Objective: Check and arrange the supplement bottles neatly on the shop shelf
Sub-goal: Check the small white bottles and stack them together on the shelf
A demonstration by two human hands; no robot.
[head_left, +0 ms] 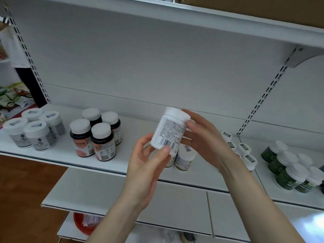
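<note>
While both hands close round it, the white bottle [169, 129] hangs tilted in the air above the shelf [57, 155], its barcode and small print turned outward. The left hand [149, 165] pinches the bottom, thumb on the barcode; the right hand [203, 139] holds the capped end. Just below stand two small white bottles [185, 158]. Leftward sit four dark bottles with white caps [95, 134], then four grey-labelled white ones [35, 130]. Green-labelled bottles [289, 169] crowd the right.

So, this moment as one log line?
phase: label check | left hand: grips white bottle base | right hand: grips cap end | bottle: tilted, barcode facing camera
</note>
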